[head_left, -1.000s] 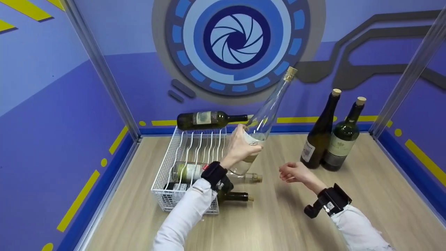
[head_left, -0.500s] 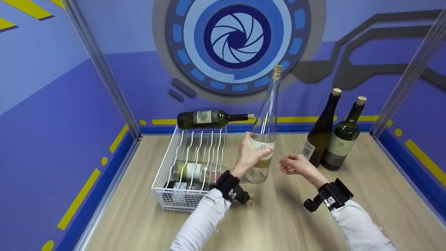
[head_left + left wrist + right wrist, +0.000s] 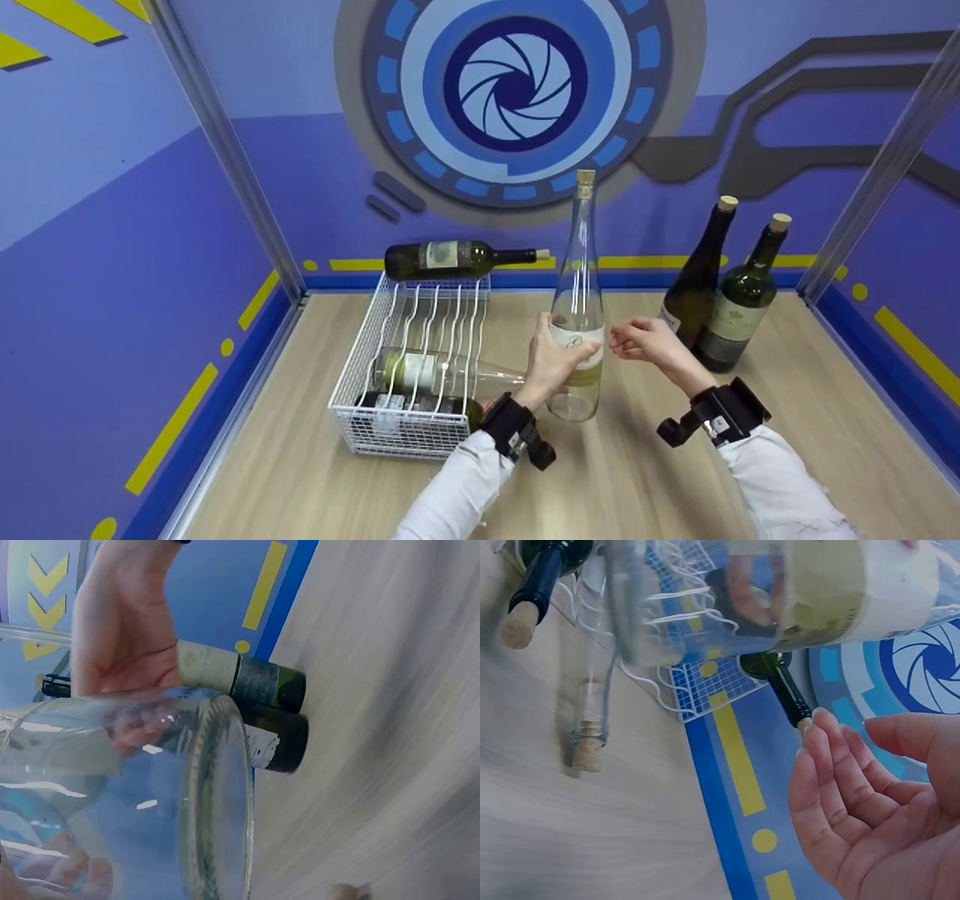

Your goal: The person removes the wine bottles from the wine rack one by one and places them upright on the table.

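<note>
My left hand (image 3: 553, 366) grips a clear glass wine bottle (image 3: 581, 292) around its white label. The corked bottle stands nearly upright, just right of the wire rack. In the left wrist view its thick base (image 3: 217, 802) fills the near side. My right hand (image 3: 654, 346) is beside the bottle's label, fingers loosely bent and nothing in them. Seen from the right wrist, the palm (image 3: 885, 825) faces the bottle, with a gap between. Behind the right hand, a dark brown bottle (image 3: 697, 289) and a green bottle (image 3: 739, 319) stand upright.
A white wire rack (image 3: 405, 436) stands at the left on the wooden table (image 3: 600, 495). Along its back lies a dark bottle (image 3: 442, 256). Towards the front lie a clear bottle (image 3: 420, 371) and another dark bottle (image 3: 424, 403). Printed panels surround the table.
The left hand has moved the clear bottle right and towards me, bringing it from a tilt to nearly upright. The right hand has risen slightly in the view, and now is close beside the bottle.
</note>
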Tool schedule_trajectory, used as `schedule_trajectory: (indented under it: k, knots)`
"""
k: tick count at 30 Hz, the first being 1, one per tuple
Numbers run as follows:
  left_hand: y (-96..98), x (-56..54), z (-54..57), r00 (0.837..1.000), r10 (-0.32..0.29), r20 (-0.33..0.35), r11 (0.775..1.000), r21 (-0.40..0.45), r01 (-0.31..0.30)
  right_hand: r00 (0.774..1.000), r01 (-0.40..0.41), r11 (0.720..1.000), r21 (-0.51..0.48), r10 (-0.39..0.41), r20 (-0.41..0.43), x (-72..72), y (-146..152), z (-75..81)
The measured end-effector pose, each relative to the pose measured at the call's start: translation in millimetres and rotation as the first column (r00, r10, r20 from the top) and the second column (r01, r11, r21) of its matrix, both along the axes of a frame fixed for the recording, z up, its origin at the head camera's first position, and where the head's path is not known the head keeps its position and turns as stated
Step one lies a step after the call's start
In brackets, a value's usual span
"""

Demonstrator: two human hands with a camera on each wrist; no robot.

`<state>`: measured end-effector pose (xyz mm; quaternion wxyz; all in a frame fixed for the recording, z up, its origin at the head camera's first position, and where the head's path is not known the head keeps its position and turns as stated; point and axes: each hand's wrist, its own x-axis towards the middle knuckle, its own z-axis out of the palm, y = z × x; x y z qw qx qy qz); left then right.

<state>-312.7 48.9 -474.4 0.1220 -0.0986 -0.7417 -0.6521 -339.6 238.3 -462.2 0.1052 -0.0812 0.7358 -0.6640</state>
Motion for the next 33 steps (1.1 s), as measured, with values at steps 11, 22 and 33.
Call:
schedule_trajectory:
  k: [11, 22, 33]
  knots:
    - [9.3, 8.4, -18.5, 0.999, 0.015, 0.045, 1.000, -0.008, -0.015, 0.995, 0.060, 0.993, -0.100, -0.067, -0.072, -5.8, -6.6, 33.9]
    - [17.4, 14.3, -26.8, 1.000, -0.010, 0.024, 1.000, -0.012, 0.011, 0.969, 0.161, 0.967, -0.196, -0.192, -0.155, -17.2, -24.7, 67.7]
    - [24.0, 19.5, -28.0, 0.996, -0.009, 0.085, 0.998, -0.058, 0.014, 0.974, 0.115, 0.952, -0.282, -0.164, -0.157, -21.3, -39.2, 83.7]
